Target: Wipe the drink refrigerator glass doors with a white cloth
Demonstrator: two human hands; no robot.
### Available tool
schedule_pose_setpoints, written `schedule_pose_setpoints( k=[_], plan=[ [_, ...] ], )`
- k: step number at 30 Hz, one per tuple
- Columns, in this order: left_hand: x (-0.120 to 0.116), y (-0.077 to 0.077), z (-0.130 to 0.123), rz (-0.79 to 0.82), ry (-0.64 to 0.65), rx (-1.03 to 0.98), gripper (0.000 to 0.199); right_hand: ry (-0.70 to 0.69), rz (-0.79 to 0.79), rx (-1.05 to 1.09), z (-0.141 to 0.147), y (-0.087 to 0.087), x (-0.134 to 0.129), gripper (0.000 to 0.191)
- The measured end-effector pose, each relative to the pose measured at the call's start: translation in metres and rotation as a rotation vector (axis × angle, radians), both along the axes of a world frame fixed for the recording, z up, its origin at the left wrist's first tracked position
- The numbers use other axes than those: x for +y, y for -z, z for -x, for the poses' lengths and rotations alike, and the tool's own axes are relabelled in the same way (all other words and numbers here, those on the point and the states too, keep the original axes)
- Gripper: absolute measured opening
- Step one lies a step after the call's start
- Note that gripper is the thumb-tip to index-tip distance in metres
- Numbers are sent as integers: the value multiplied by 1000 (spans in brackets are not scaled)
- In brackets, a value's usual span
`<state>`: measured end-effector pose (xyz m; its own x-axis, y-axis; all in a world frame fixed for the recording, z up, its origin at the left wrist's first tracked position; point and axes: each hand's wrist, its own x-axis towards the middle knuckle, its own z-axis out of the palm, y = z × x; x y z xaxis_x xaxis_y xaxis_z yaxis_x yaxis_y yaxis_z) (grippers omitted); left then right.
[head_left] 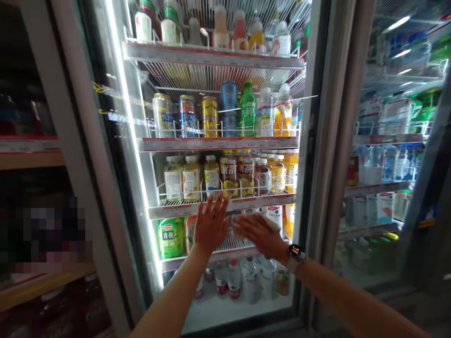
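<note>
My left hand [212,224] is up against the glass door [225,314] of a drinks fridge, fingers spread and with nothing seen in it. To its right, my right hand [259,233] lies fairly flat at the glass, a watch [298,253] on its wrist. A pale, thin cloth [271,222] shows from under the right palm and fingers; motion blur softens its edges and most of it is hidden. Behind the hands, inside the fridge, are a green pack [171,238] and short tea bottles [212,174].
Shelves behind the glass bear cans [210,116], a green bottle [248,109] and several other drinks. A lit strip [136,155] runs down the door's left side. Another glass-fronted fridge [384,188] stands on the right. Dim shelves [31,152] are at the left.
</note>
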<state>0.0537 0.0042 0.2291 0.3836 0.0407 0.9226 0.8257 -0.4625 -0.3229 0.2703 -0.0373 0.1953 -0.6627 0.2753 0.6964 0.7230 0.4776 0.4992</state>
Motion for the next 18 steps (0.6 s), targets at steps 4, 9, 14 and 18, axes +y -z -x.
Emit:
schedule_pose_setpoints(
  k=[4,9,14,18],
  plan=[
    [-2,0,1,8,-14,8,68,62,-131,336,10,-95,12,63],
    [-2,2,3,15,-23,26,66,57,-166,369,26,-99,15,60],
    [-1,1,4,6,9,32,69,33,-100,162,22,18,9,60],
    [-1,0,2,3,0,16,70,1,-23,-41,2,87,2,67]
  ],
)
